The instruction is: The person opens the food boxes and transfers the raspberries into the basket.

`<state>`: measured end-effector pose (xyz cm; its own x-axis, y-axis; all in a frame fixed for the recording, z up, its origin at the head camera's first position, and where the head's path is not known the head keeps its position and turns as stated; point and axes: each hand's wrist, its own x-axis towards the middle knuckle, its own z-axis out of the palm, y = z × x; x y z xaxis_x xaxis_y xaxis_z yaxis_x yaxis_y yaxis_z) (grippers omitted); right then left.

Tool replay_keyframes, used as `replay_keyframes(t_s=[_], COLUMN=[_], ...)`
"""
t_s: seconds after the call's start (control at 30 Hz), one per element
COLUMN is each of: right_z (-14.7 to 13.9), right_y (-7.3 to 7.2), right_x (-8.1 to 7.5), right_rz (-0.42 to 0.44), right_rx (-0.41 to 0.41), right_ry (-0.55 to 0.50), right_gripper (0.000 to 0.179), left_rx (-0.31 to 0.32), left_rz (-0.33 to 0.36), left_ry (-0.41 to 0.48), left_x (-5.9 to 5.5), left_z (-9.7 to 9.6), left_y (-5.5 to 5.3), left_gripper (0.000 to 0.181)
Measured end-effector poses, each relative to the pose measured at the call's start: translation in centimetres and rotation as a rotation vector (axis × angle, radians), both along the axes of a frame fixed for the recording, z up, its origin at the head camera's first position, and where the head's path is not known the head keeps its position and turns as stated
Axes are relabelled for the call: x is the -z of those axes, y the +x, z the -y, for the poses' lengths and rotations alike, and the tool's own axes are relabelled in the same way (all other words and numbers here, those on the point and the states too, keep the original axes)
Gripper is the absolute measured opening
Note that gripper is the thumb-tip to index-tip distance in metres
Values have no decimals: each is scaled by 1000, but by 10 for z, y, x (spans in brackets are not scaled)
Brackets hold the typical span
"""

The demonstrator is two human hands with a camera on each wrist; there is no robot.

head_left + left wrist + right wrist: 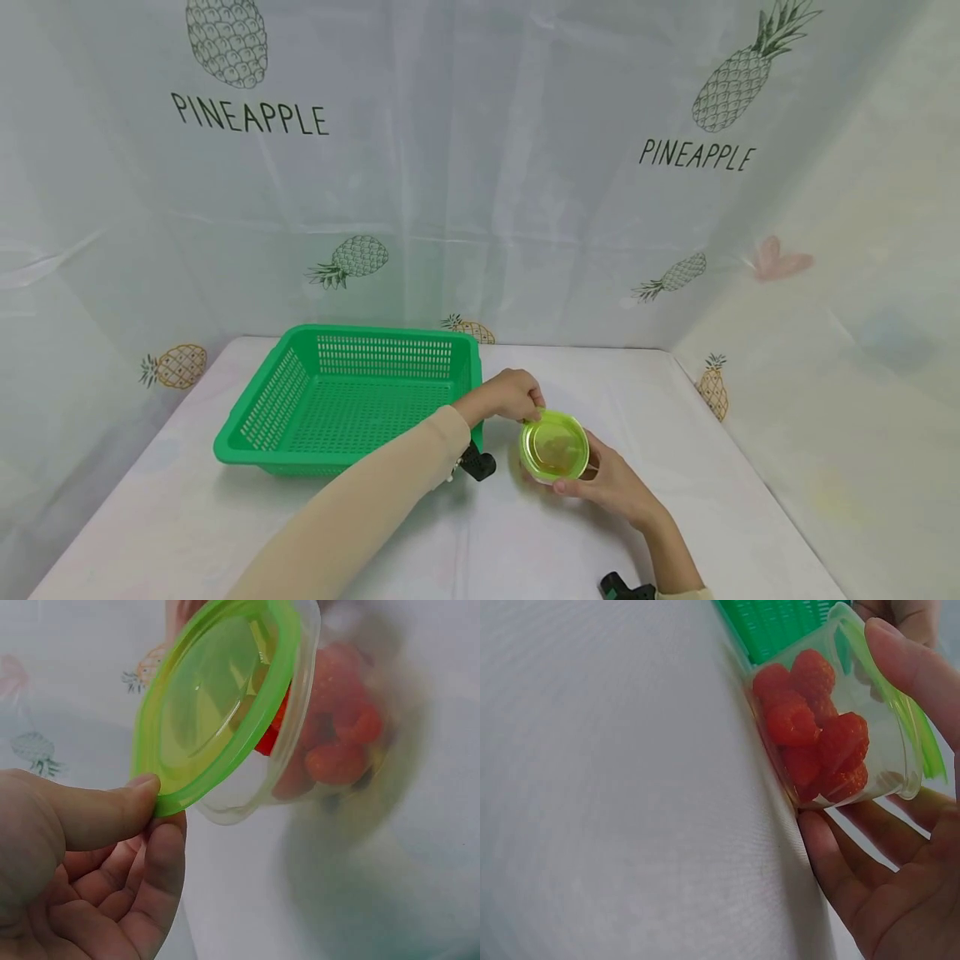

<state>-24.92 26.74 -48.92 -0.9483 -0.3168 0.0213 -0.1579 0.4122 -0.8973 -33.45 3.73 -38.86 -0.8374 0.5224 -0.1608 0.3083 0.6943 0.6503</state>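
A clear plastic tub [889, 742] stands on the table to the right of the basket. Several red raspberries [844, 742] lie inside it. Its green-rimmed, see-through lid [555, 446] sits at a slant on top, with a gap between lid and tub rim on one side in the left wrist view. My left hand [513, 393] pinches the lid's edge between thumb and fingers. From the right, my right hand [618, 487] grips the tub, its thumb up by the rim and its other fingers around the side and near the base.
A green slotted plastic basket [262, 457] stands on the left of the table, close to my left forearm. The table wears a white cover [517, 550]. Behind it hangs a pale curtain [480, 167] printed with pineapples.
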Motion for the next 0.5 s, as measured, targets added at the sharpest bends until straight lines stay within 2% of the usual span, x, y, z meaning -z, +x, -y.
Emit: replay_keyframes(t_s=[0.17,0.33,0.5], right_z=[-1,0,1], right_y=[0,1,2], right_x=[0,-1,-3], right_rz=[-5,-31,-36], right_rx=[-5,-24,-18], right_ry=[-3,42,72], right_gripper=[84,77,79], left_rx=[15,9,-1], left_rz=[-19,-51,-70], left_ry=[26,35,57], left_x=[-9,-17,-25], left_z=[0,3,8], left_y=[1,1,-5], left_gripper=[6,3,5])
